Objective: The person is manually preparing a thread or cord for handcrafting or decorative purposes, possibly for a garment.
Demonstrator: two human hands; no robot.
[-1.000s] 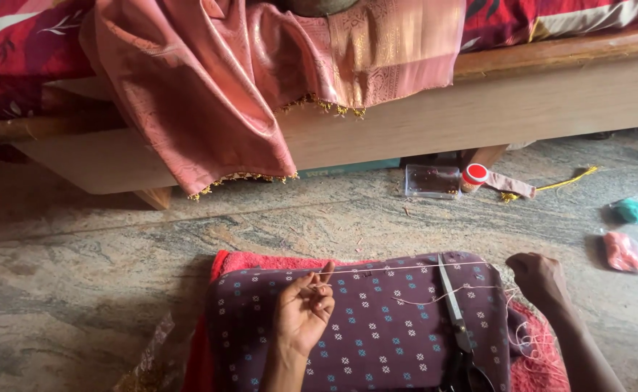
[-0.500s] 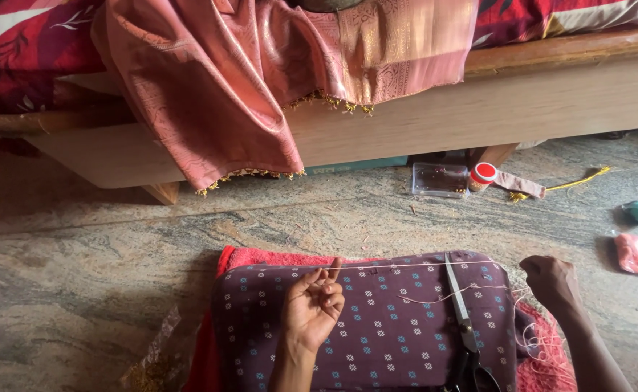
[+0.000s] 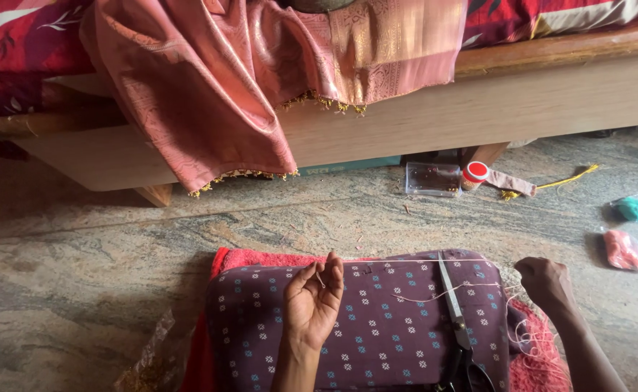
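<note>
My left hand (image 3: 313, 301) is raised palm-up over a dark purple dotted cloth (image 3: 377, 341) and pinches a thin needle (image 3: 320, 279) between thumb and fingers. A pale thread (image 3: 406, 260) runs taut from it across the cloth's top edge to my right hand (image 3: 547, 283), whose fingers are closed on the thread's far end at the cloth's right side. Scissors (image 3: 455, 319) lie on the cloth between the two hands, blades pointing away from me.
A red towel (image 3: 250, 259) sticks out under the purple cloth. A pink gold-bordered fabric (image 3: 217, 94) hangs off a wooden bed frame (image 3: 551, 94). On the stone floor lie a clear plastic box (image 3: 433, 179), a red-capped spool (image 3: 476, 173), a teal packet (image 3: 635, 210) and a pink packet (image 3: 624, 250).
My left hand has lifted slightly and moved a little right with the needle. The right hand has stayed at the cloth's right edge, keeping the thread stretched.
</note>
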